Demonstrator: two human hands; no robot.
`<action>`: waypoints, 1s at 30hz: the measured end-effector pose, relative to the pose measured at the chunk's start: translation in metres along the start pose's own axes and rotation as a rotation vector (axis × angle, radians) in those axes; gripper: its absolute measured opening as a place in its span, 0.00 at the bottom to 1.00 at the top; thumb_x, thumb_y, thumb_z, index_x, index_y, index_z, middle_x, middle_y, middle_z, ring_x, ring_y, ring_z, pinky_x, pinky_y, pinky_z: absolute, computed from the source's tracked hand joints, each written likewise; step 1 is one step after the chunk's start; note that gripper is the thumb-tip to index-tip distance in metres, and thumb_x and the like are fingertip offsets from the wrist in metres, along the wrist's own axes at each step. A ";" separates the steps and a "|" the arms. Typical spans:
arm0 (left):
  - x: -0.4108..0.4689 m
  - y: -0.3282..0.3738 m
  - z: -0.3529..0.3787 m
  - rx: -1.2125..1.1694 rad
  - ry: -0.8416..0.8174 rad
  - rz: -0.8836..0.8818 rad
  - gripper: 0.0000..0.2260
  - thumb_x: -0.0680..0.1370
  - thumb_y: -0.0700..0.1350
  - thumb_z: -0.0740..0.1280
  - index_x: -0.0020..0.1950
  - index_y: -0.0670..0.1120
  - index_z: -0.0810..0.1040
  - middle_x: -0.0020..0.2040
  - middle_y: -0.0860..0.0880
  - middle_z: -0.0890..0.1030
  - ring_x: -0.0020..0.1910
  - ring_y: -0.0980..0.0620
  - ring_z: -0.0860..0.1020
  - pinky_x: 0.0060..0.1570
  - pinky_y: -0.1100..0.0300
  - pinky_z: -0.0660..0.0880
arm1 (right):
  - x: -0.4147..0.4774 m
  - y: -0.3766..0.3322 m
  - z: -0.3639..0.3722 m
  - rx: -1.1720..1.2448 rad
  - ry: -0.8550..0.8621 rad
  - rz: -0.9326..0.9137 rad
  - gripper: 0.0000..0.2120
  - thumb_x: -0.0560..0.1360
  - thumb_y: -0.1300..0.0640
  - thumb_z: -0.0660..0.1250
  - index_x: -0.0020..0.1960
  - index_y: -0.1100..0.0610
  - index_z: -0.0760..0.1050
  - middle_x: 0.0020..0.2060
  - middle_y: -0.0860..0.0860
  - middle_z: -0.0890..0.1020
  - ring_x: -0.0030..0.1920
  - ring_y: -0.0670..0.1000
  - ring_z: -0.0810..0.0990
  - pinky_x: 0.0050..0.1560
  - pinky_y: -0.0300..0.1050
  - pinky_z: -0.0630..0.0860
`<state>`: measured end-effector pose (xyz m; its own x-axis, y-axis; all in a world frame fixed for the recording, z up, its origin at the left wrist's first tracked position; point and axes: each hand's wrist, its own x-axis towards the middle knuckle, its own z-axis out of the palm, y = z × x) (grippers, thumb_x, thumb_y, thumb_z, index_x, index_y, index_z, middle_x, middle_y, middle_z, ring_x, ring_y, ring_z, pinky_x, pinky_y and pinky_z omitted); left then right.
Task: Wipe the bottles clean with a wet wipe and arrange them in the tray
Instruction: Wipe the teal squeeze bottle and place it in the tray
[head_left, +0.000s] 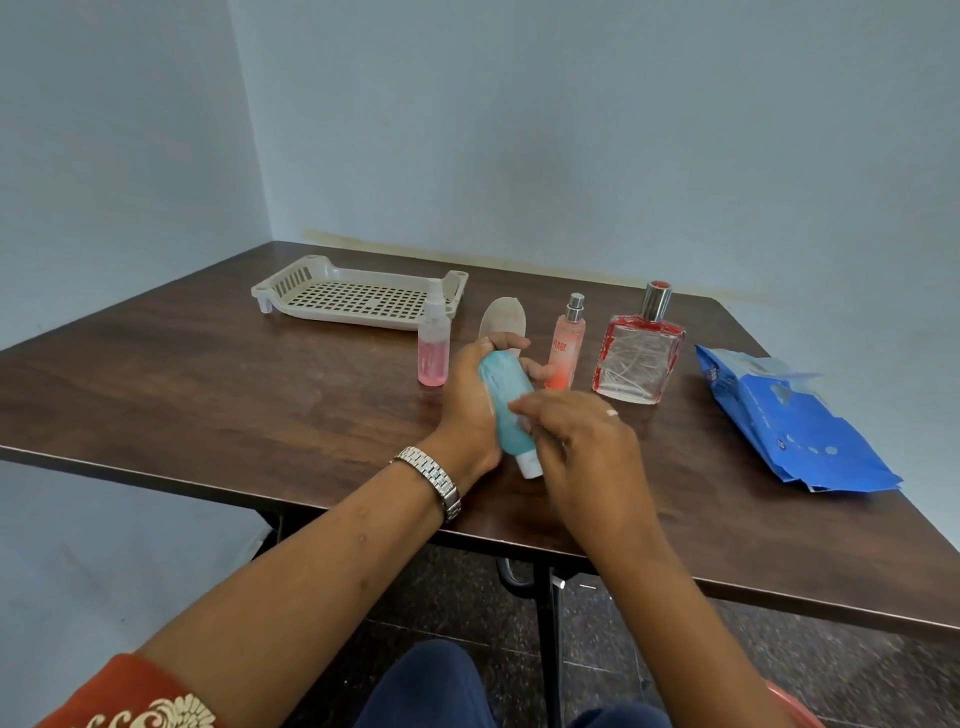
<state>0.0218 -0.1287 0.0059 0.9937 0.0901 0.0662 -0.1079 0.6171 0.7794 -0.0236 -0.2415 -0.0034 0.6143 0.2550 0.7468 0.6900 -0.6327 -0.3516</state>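
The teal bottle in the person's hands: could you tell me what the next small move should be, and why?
Probably slide the right hand down the teal bottle toward its white cap. The left hand grips the bottle tilted, the right hand's fingers lie on its lower half, the cap looks uncovered, and the tray holds no bottle yet.

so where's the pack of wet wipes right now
In the head view the blue wipes pack lies on the right side of the table, just right of the square perfume bottle.
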 end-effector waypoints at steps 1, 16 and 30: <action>0.000 0.000 0.000 0.014 0.004 0.002 0.13 0.80 0.47 0.52 0.43 0.44 0.73 0.27 0.44 0.78 0.37 0.44 0.76 0.40 0.57 0.74 | -0.005 0.000 0.000 -0.026 -0.012 -0.047 0.11 0.69 0.68 0.70 0.48 0.57 0.82 0.47 0.50 0.83 0.49 0.48 0.79 0.54 0.31 0.67; -0.001 0.000 0.001 -0.017 0.017 -0.067 0.13 0.80 0.48 0.54 0.43 0.45 0.74 0.28 0.44 0.75 0.39 0.44 0.74 0.50 0.48 0.72 | -0.010 -0.004 -0.002 -0.053 -0.061 -0.144 0.07 0.71 0.64 0.69 0.48 0.56 0.79 0.41 0.50 0.81 0.43 0.52 0.78 0.45 0.41 0.72; 0.000 -0.001 0.001 -0.018 0.103 -0.104 0.09 0.80 0.46 0.57 0.46 0.45 0.73 0.29 0.44 0.75 0.45 0.39 0.74 0.44 0.52 0.76 | -0.001 -0.008 -0.004 0.048 -0.122 0.004 0.09 0.73 0.56 0.69 0.50 0.50 0.71 0.43 0.48 0.79 0.44 0.46 0.76 0.41 0.41 0.74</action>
<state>0.0224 -0.1307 0.0056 0.9915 0.1036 -0.0793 -0.0056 0.6411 0.7675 -0.0313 -0.2400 0.0005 0.6569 0.3417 0.6722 0.7033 -0.5990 -0.3828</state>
